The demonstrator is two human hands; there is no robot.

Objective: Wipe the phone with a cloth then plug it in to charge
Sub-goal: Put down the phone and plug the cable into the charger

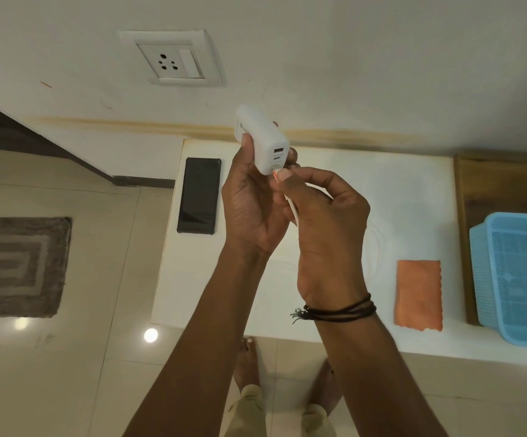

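Observation:
My left hand [252,200] grips a white charger block [260,138], held up over the white counter [334,190]. My right hand [325,216] pinches the end of a white cable [293,209] at the block's lowest port, where an orange tip shows. The rest of the cable loops on the counter behind my right hand. A black phone [199,195] lies flat, screen dark, at the counter's left end. An orange cloth [418,294] lies folded on the counter to the right. A white wall socket [172,59] with a switch sits on the wall above.
A blue plastic basket [517,279] stands at the far right on a wooden surface [476,184]. A grey striped mat [16,266] lies on the tiled floor to the left. My bare feet show below the counter's front edge.

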